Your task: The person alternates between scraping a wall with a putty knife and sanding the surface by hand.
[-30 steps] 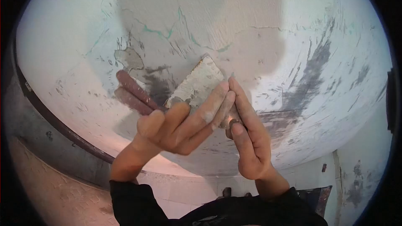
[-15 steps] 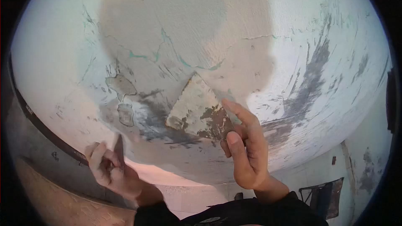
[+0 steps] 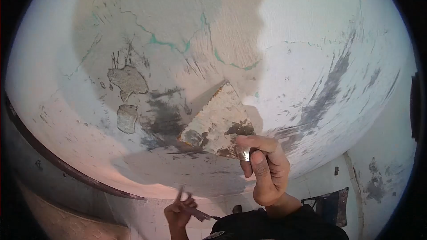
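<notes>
— While the right hand (image 3: 267, 173) pinches the base of a wide scraper (image 3: 218, 124) between thumb and forefinger, where does the blade sit?

— Flat against the wall (image 3: 338, 31), its far edge angled up toward a patch of grey filler (image 3: 178, 13), its face crusted with dried white paste and rust-brown stains.

— And the left hand (image 3: 180, 211)?

— Low in the frame, close to the body and well apart from the wall, fingers curled around a thin dark stick-like tool (image 3: 198, 214). What it is cannot be made out.

— How far along does the wall look?

— Partway, by the look of it. A broad grey coat covers the upper middle, edged with thin green lines. Below and to the left, two bare chipped spots (image 3: 126, 95) and dark scuffs are uncovered, just beside the blade. More dark streaks (image 3: 329, 80) run up the right side, untouched.

— So more to cover than is covered?

— It seems so; the lower band and right side appear to need work.
</notes>
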`<state>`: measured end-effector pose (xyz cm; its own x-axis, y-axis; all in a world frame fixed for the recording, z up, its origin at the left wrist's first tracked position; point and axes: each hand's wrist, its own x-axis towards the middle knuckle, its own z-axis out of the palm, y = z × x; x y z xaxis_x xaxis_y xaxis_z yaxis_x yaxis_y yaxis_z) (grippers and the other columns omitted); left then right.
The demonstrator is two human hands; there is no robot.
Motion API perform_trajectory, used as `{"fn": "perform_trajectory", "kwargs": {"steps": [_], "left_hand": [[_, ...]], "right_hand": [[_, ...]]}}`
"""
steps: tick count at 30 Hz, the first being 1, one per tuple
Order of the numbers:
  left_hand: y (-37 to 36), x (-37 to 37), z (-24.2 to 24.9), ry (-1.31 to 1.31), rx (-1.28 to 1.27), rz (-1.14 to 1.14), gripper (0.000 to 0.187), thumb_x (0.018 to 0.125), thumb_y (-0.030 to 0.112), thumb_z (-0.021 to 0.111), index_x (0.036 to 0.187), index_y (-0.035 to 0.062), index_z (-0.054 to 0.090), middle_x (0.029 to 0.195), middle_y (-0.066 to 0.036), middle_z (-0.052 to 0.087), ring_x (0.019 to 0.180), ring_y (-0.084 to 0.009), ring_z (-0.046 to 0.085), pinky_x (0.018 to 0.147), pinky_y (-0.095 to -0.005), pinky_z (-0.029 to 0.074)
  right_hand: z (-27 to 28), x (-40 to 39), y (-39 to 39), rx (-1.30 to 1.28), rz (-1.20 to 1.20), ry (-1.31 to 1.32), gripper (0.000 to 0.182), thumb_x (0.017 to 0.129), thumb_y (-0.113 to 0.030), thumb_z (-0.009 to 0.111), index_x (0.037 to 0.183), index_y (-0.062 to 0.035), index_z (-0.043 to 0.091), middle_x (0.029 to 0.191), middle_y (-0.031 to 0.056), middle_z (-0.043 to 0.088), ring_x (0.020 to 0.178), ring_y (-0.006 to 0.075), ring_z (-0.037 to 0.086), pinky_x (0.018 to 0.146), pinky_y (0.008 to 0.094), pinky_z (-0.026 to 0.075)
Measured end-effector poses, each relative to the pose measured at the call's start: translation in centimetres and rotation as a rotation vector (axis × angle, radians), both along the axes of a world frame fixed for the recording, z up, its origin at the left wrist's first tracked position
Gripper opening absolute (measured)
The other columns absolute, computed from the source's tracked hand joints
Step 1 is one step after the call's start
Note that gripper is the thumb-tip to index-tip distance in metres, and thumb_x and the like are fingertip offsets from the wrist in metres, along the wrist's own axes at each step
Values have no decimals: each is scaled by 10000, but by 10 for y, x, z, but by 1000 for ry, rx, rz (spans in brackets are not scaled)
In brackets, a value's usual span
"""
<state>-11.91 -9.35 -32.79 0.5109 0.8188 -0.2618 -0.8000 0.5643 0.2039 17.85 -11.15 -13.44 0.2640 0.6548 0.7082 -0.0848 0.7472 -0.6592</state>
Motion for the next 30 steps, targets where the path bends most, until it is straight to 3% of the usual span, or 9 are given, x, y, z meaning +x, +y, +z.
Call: {"fn": "perform_trajectory", "kwargs": {"steps": [5,9,10,13,16,19,21,23,30], "left_hand": [[-1,-50,-38,332,142,412,864,708,-104,517,1527,48,284,1123,-150,563,1005,-211,552,913,-386,448],[-12,-30,-42,329,276,267,550,924,45,599,1436,24,399,1038,-92,612,1090,-222,572,949,-331,484],[-9,-43,-75,83,155,226,546,933,51,591,1438,20,384,1057,-94,618,1113,-234,569,987,-381,499],[-11,3,-37,267,129,364,466,940,56,581,1382,25,438,1064,-109,623,1034,-240,600,982,-412,525],[3,38,28,452,211,499,369,899,4,579,1258,35,503,985,-68,557,917,-211,587,751,-359,550],[19,45,71,646,587,415,337,828,-15,608,1160,41,584,942,-54,535,824,-192,570,706,-325,513],[21,68,124,1476,1271,854,310,752,26,687,1057,81,664,927,-37,534,744,-191,544,671,-351,470],[32,88,177,1724,1909,1137,320,820,170,711,1125,95,656,944,-40,550,759,-198,524,671,-360,431],[65,138,265,1972,2462,1657,317,778,409,782,1060,287,701,989,62,554,869,-180,514,792,-351,398]], "right_hand": [[2,-5,-2,6,-15,-20,334,1070,-148,372,1271,53,547,1068,133,647,636,70,471,596,227,411],[3,-7,2,59,-139,-58,339,1070,-149,374,1280,51,548,930,101,628,621,76,466,573,231,400],[3,-6,3,59,-141,-55,339,1070,-149,374,1280,51,548,930,101,628,621,76,466,573,231,400],[4,-5,7,82,-113,-66,336,1067,-141,373,1276,50,554,864,78,603,610,79,457,562,229,390],[8,-7,9,74,-107,-27,336,1064,-138,379,1271,47,567,809,53,570,607,84,452,566,226,383],[9,-6,9,55,-58,-14,343,1063,-146,390,1298,39,558,808,43,573,643,86,463,604,229,393],[6,-3,9,-69,-190,-151,353,1065,-143,387,1332,30,541,886,51,587,714,91,481,655,231,400],[9,-3,8,-55,-141,-115,357,1066,-141,383,1344,25,532,923,54,585,736,91,479,670,232,401],[21,-5,12,23,16,66,379,1073,-147,362,1391,20,483,989,45,579,745,63,433,673,223,388]]}}
